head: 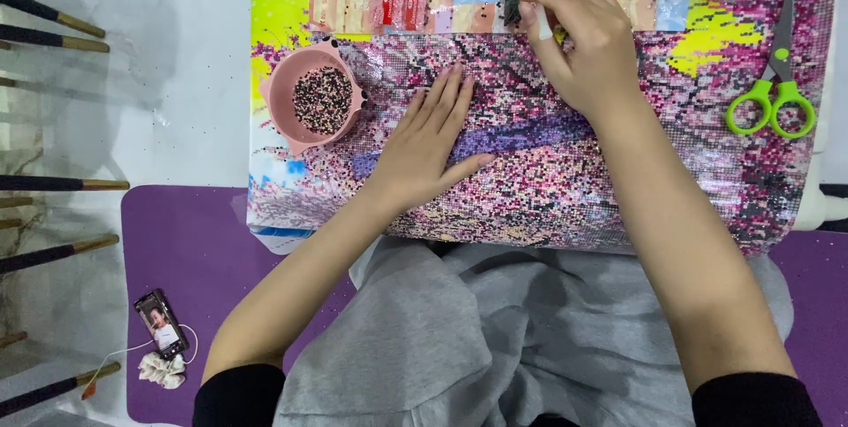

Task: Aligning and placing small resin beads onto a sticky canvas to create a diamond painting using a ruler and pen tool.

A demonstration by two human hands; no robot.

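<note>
A large diamond-painting canvas (689, 153) in pink, purple and yellow-green lies across my lap. My left hand (428, 144) rests flat on its middle, fingers spread, holding nothing. My right hand (583, 43) is closed around a white applicator pen (541, 25), its tip down at the canvas's upper part, next to a row of small bead packets (402, 5). A pink tray (318, 98) full of dark and pale beads sits on the canvas to the left of my left hand.
Green-handled scissors (770, 91) lie on the canvas at the right. A phone (161, 324) with a lit screen and a white scrunchie (162, 369) lie on a purple mat (190, 259) at lower left. Dark chair legs (53, 184) stand along the left.
</note>
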